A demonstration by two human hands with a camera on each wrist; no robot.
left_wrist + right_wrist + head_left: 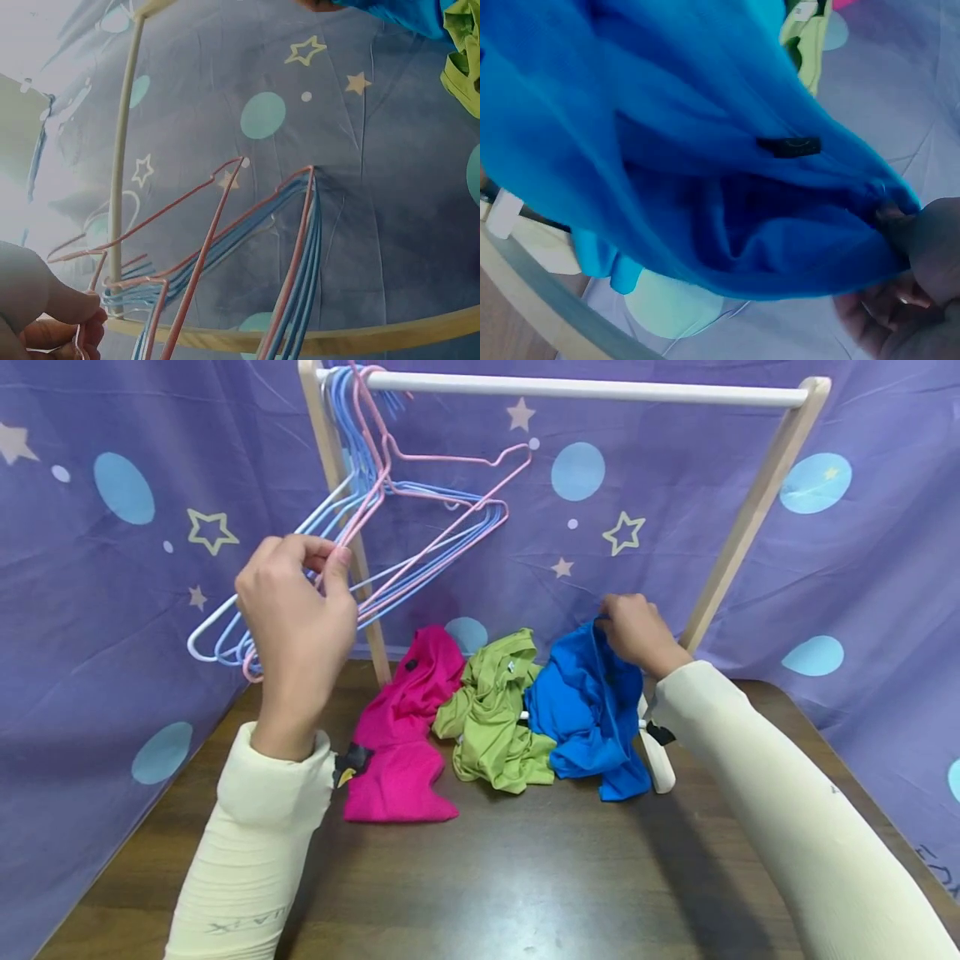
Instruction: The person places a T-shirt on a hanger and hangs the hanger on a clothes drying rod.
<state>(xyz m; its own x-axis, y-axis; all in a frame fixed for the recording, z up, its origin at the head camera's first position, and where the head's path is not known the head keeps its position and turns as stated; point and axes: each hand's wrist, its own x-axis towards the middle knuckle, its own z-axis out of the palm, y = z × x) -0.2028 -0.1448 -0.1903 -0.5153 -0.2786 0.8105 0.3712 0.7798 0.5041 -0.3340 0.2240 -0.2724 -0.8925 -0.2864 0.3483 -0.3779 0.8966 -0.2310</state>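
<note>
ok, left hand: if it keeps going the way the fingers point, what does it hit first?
The left hand already pinches the hangers. Going straight on, up and back, it would probably meet the rack's wooden post next, then the curtain. Depth is unclear.

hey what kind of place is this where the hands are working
Probably a staged tabletop set for hanging clothes, not a real closet: a small wooden rack holding wire hangers stands on a dark wooden table, with star-printed purple cloth draped around it and three crumpled shirts lying below.
</note>
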